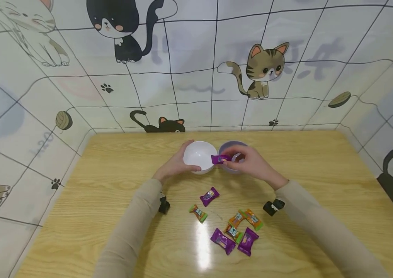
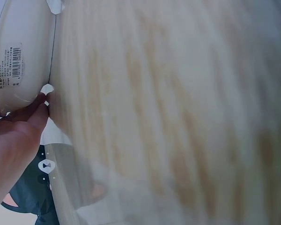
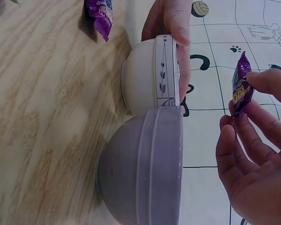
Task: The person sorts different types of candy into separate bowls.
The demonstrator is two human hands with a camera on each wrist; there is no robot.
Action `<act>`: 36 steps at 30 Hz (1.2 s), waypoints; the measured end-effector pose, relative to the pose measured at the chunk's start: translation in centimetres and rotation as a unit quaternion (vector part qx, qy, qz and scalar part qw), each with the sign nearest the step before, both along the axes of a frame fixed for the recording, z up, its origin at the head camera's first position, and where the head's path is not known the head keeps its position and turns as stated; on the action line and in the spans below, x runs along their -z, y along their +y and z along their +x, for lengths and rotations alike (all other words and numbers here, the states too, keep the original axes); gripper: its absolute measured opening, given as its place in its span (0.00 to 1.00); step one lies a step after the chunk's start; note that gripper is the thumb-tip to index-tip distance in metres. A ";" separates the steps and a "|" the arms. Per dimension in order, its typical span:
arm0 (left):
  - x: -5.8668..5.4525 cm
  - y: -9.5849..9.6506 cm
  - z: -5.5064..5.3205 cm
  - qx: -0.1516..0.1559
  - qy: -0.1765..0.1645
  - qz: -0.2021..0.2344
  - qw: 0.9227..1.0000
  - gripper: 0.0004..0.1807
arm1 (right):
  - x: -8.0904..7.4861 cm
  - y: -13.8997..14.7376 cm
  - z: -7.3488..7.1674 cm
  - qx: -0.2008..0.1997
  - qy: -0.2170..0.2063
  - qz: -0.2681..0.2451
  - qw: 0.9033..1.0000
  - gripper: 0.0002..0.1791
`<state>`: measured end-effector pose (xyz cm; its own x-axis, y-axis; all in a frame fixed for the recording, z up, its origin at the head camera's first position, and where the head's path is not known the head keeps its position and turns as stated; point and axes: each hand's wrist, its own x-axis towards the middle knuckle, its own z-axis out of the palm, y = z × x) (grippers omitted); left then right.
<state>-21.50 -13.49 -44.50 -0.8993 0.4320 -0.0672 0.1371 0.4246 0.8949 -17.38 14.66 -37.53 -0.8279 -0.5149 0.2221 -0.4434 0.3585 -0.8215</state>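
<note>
My right hand (image 1: pixel 250 164) pinches a shiny purple sweet (image 1: pixel 218 159) between thumb and fingertips, with the other fingers loosely bent. The sweet is up above the rims, near where the two bowls meet. Its wrapper is crinkly and comes to a point at the ends. My left hand (image 1: pixel 179 163) is spread wide and grips the side of the white bowl (image 1: pixel 199 156), which is round, smooth and shiny. The purple bowl (image 3: pixel 136 173) is just beside it, round too, with ridges near its rim. Closer to me, three fat purple sweets (image 1: pixel 223 241) and four smaller orange sweets (image 1: pixel 237 219) lie scattered on the counter (image 1: pixel 119 166), all in glossy wrappers. The counter has wavy wood lines and a bright shiny patch. My sleeves (image 1: pixel 130 224) are beige cloth.
</note>
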 end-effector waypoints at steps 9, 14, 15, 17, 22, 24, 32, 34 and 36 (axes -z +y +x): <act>0.1 0.2 0.1 0.004 -0.006 0.009 1.000 0.57 | 0.6 -1.6 -1.4 0.008 0.005 0.026 1.000 0.12; 0.2 0.2 0.2 0.000 -0.011 0.005 1.000 0.57 | 1.4 -2.3 -2.0 0.023 0.005 0.057 0.998 0.13; 0.2 0.2 0.2 -0.003 -0.012 0.005 1.000 0.58 | 1.5 -2.4 -2.1 0.025 0.005 0.061 0.998 0.13; 0.1 0.2 0.2 -0.006 -0.012 0.004 1.000 0.57 | 1.7 -2.6 -2.4 0.027 0.001 0.064 0.998 0.13; 0.0 0.2 0.1 -0.006 -0.003 -0.001 1.000 0.57 | 1.9 -3.1 -2.9 0.036 -0.020 0.062 0.997 0.14; 0.1 0.2 0.0 -0.005 -0.001 0.000 1.000 0.57 | 1.9 -3.3 -3.0 0.038 -0.031 0.056 0.997 0.14; 0.2 0.3 0.1 -0.002 0.001 0.010 1.000 0.56 | 1.9 -4.3 -3.6 0.030 -0.018 0.050 0.998 0.13; 0.2 0.4 0.1 -0.004 0.002 0.010 1.000 0.55 | 1.8 -4.6 -3.7 0.028 -0.017 0.050 0.998 0.14; 0.2 0.4 0.0 -0.004 0.002 0.008 1.000 0.55 | 1.7 -4.8 -3.7 0.029 -0.019 0.050 0.998 0.14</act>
